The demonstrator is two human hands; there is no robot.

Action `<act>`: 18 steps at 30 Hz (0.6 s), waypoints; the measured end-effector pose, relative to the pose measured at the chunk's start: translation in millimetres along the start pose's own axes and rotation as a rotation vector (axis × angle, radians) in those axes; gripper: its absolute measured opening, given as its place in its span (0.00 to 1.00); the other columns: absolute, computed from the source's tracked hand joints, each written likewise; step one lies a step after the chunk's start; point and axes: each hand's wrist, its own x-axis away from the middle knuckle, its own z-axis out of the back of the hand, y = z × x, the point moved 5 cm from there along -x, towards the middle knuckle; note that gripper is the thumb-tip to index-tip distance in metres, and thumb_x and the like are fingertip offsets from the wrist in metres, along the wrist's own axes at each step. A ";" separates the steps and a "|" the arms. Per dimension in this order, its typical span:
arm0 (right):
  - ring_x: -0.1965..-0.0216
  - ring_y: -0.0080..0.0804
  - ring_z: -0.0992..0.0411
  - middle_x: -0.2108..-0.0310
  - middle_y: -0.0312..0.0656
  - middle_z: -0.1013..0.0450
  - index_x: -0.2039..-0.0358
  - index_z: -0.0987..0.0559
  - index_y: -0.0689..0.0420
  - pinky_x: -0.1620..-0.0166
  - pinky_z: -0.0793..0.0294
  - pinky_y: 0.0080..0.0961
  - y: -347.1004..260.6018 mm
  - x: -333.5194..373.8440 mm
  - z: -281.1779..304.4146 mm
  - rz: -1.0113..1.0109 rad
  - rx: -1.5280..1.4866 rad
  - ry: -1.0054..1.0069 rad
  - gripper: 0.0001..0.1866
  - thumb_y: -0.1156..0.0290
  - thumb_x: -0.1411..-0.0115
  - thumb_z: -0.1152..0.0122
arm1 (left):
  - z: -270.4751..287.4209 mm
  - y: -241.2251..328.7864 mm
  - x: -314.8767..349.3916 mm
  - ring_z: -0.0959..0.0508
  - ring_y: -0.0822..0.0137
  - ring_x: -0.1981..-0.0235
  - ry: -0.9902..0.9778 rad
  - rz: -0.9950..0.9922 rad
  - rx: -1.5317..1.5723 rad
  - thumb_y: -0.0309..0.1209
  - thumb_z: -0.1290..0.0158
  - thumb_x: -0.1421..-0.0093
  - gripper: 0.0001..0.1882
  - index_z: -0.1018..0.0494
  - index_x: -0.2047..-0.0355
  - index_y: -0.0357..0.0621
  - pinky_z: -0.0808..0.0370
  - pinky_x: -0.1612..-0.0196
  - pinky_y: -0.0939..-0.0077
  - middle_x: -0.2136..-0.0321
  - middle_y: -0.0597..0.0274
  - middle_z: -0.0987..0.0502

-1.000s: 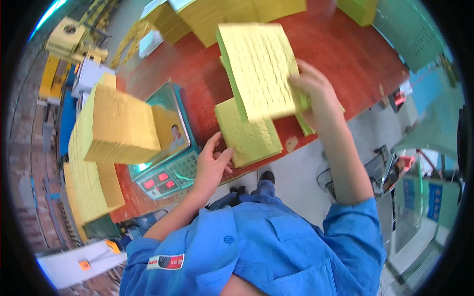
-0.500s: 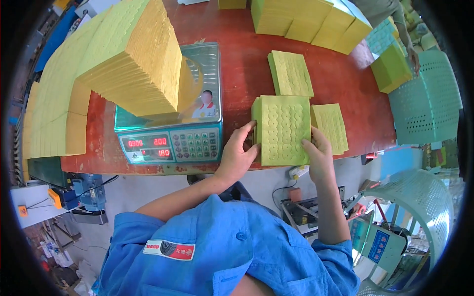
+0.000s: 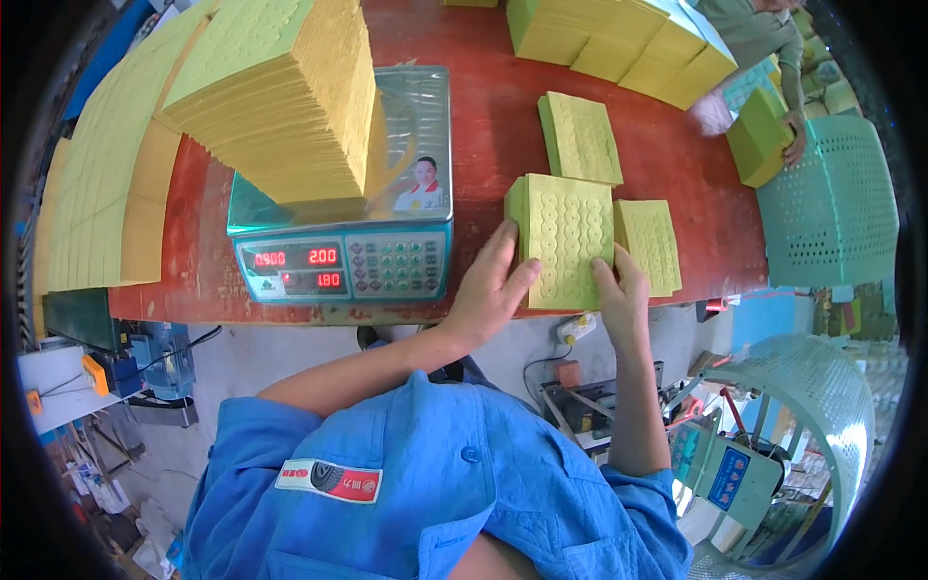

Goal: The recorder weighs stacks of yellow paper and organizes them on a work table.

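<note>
A stack of yellow paper sheets (image 3: 570,227), stamped with rows of round coin-like marks, is between my two hands at the table's near edge. My left hand (image 3: 483,302) lies along its left side, with the thumb at the near left corner. My right hand (image 3: 626,298) grips the right edge, thumb on top and fingers down the side. Two low stacks of the same paper are close by: one stack (image 3: 583,140) just beyond, another stack (image 3: 650,246) on the right, partly covered. Whether the held stack touches the table, I cannot tell.
Left of my hands stands a digital scale (image 3: 440,116) bearing a tall block of yellow paper (image 3: 280,135). More paper rows (image 3: 106,203) line the left side, others (image 3: 619,43) the back. At far right, a co-worker's hand (image 3: 795,140) touches a paper block beside a green perforated basket (image 3: 831,208).
The scene has shifted slightly in view. My left hand sits a little lower along the stack, its fingers less wrapped around the side. The co-worker's hand has come down onto the far-right block.
</note>
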 end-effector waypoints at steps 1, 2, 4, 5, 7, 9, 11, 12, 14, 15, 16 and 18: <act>0.61 0.26 0.28 0.60 0.46 0.24 0.47 0.27 0.68 0.58 0.29 0.25 -4.4 1.5 -1.6 0.013 0.035 0.026 0.20 0.72 0.38 0.45 | -3.2 0.1 0.8 0.46 0.41 0.32 0.009 0.004 -0.001 0.39 0.53 0.33 0.37 0.51 0.35 0.23 0.49 0.31 0.59 0.36 0.29 0.47; 0.60 0.28 0.27 0.59 0.49 0.24 0.47 0.27 0.68 0.58 0.28 0.27 -5.5 2.0 -5.0 0.022 0.067 0.048 0.21 0.71 0.39 0.44 | -5.5 1.6 1.4 0.46 0.40 0.33 0.024 0.005 -0.050 0.39 0.53 0.33 0.37 0.52 0.35 0.23 0.49 0.31 0.59 0.36 0.29 0.47; 0.60 0.29 0.27 0.59 0.49 0.24 0.47 0.27 0.68 0.57 0.28 0.27 1.1 3.6 -9.3 0.077 0.129 0.092 0.20 0.71 0.38 0.45 | -12.2 -1.8 6.5 0.48 0.48 0.31 0.059 0.084 -0.085 0.31 0.52 0.35 0.33 0.50 0.34 0.30 0.52 0.31 0.63 0.34 0.39 0.47; 0.60 0.29 0.27 0.60 0.48 0.24 0.47 0.27 0.68 0.56 0.28 0.26 4.3 5.6 -9.4 0.131 0.188 0.147 0.20 0.72 0.38 0.45 | -15.8 -4.0 6.5 0.47 0.46 0.32 0.068 0.059 -0.106 0.31 0.53 0.35 0.32 0.49 0.35 0.30 0.51 0.31 0.61 0.35 0.39 0.46; 0.58 0.30 0.27 0.58 0.48 0.24 0.47 0.28 0.68 0.54 0.27 0.26 18.3 5.1 -5.5 0.063 0.130 0.123 0.19 0.73 0.37 0.47 | -18.7 -1.6 4.6 0.45 0.43 0.34 0.087 -0.035 -0.157 0.33 0.53 0.36 0.30 0.45 0.37 0.32 0.49 0.32 0.58 0.37 0.39 0.43; 0.59 0.30 0.27 0.58 0.47 0.24 0.46 0.28 0.68 0.55 0.27 0.25 23.0 4.7 -2.9 0.123 0.081 0.139 0.19 0.73 0.36 0.47 | -23.7 -7.6 9.1 0.49 0.40 0.32 0.062 0.033 -0.195 0.36 0.54 0.34 0.34 0.52 0.35 0.26 0.52 0.30 0.58 0.34 0.32 0.50; 0.56 0.30 0.28 0.55 0.48 0.25 0.45 0.29 0.68 0.53 0.28 0.25 16.5 3.9 -7.8 0.085 0.106 0.071 0.19 0.74 0.35 0.49 | -14.1 -1.9 9.0 0.53 0.40 0.31 -0.006 0.124 -0.156 0.35 0.53 0.34 0.38 0.57 0.34 0.24 0.54 0.30 0.58 0.33 0.30 0.55; 0.52 0.31 0.29 0.52 0.49 0.26 0.44 0.29 0.67 0.49 0.30 0.25 18.3 0.8 -5.0 0.095 0.006 0.067 0.19 0.74 0.35 0.50 | -6.8 2.2 12.8 0.53 0.40 0.31 0.009 0.131 -0.170 0.35 0.53 0.34 0.38 0.57 0.34 0.24 0.54 0.30 0.58 0.33 0.30 0.55; 0.49 0.32 0.29 0.49 0.50 0.27 0.44 0.29 0.67 0.46 0.31 0.26 12.9 2.2 -7.9 0.108 -0.099 0.053 0.20 0.73 0.34 0.50 | 5.9 19.6 25.4 0.42 0.42 0.34 0.022 0.027 -0.230 0.35 0.50 0.35 0.37 0.51 0.35 0.25 0.44 0.33 0.58 0.35 0.32 0.46; 0.46 0.33 0.31 0.47 0.50 0.29 0.42 0.30 0.67 0.43 0.33 0.27 6.0 6.6 -0.7 0.159 -0.133 0.192 0.20 0.74 0.33 0.51 | 21.8 38.7 26.1 0.42 0.42 0.34 0.023 0.027 -0.238 0.35 0.50 0.35 0.37 0.51 0.35 0.25 0.44 0.33 0.58 0.35 0.32 0.46; 0.42 0.33 0.33 0.44 0.51 0.30 0.41 0.30 0.66 0.40 0.36 0.28 -2.6 13.8 10.1 0.207 -0.162 0.348 0.20 0.74 0.33 0.52 | 36.4 66.8 26.8 0.35 0.44 0.38 -0.236 0.106 -0.093 0.35 0.49 0.35 0.33 0.46 0.37 0.25 0.37 0.37 0.61 0.38 0.33 0.41; 0.40 0.33 0.34 0.43 0.50 0.31 0.41 0.31 0.65 0.39 0.37 0.29 -44.3 27.0 5.5 0.286 -0.200 0.331 0.21 0.73 0.32 0.52 | 88.0 118.6 39.1 0.24 0.50 0.48 -0.474 0.150 0.027 0.35 0.49 0.34 0.25 0.35 0.43 0.26 0.26 0.46 0.66 0.46 0.37 0.29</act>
